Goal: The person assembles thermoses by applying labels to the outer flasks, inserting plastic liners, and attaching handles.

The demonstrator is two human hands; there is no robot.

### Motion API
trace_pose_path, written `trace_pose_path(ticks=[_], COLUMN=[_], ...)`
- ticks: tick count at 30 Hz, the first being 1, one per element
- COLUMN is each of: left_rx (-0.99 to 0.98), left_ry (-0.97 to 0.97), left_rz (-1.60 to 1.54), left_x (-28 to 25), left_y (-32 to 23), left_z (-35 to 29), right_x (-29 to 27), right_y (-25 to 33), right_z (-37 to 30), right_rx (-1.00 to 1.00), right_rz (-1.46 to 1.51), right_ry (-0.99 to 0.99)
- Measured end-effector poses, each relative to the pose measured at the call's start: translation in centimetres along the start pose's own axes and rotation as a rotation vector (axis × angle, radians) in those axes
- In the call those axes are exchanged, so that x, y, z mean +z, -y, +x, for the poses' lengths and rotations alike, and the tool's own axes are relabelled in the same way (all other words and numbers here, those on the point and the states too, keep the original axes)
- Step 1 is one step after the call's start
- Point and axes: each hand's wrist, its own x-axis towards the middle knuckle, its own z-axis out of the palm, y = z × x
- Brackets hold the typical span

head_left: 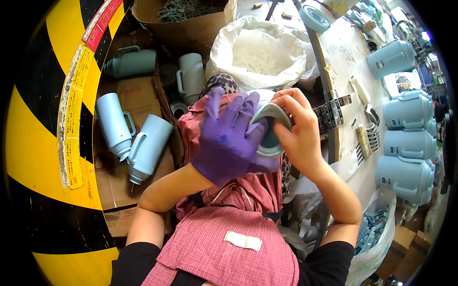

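Note:
Over my lap I hold a pale blue-grey jug, its round mouth tipped up toward me. My left hand, in a purple glove, lies across the jug's left side with its fingers around it. The bare right hand grips the rim from the right, thumb at the inside of the mouth and fingers over the outer edge. Most of the jug's body is hidden behind my hands. Whether a separate ring sits in the mouth, I cannot make out.
Light blue jugs lie on cardboard at left. Beyond my knees stands a white bag of pale rings. The workbench at right carries several jugs and label strips. A sack of blue handles stands below it.

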Motion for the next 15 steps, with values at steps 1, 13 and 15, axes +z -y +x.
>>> trace_pose_path(ticks=[1, 13, 15], left_rx=[0.001, -0.066, -0.004], left_ry=[0.0, 0.053, 0.058], left_rz=[-0.007, 0.054, 0.079], left_x=[0.3, 1.4, 1.4], left_y=[-0.3, -1.8, -1.5], left_z=[-0.2, 0.6, 0.5], right_x=[-0.5, -6.5, -5.7], right_y=[-0.1, 2.2, 2.0], right_z=[0.0, 1.6, 1.3], right_rx=[-0.019, -0.342, -0.322], right_rz=[-0.079, -0.404, -0.413], right_ry=[0.031, 0.605, 0.588])
